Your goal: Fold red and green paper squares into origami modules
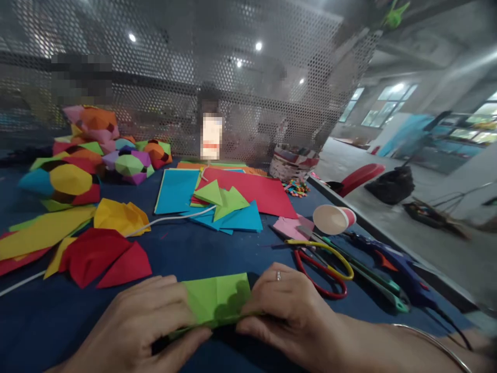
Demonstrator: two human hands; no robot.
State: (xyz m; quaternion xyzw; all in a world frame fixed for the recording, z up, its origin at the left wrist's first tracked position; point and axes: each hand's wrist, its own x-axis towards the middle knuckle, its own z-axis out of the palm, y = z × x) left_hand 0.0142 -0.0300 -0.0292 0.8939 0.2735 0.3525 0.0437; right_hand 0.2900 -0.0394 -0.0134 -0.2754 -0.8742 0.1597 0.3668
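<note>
A sheet of green paper (217,295), folded along its near edge, lies between my two hands close to me. My left hand (151,316) grips its left end, the thumb under the near fold and the fingers over the top. At the right end, my right hand (291,305), with a ring on one finger, pinches the folded edge between thumb and fingers. Part of each end is hidden under the fingers. Just beyond my right hand rest scissors (339,259) with red and yellow handles.
Folded paper balls (72,178) and loose red pieces (104,254) lie left. Coloured sheets (252,189) sit ahead, crossed by a white cord (174,216). A paper cup (330,219), green-handled cutter (373,274) and blue glue gun (399,264) are right. A perforated metal screen (174,62) stands behind.
</note>
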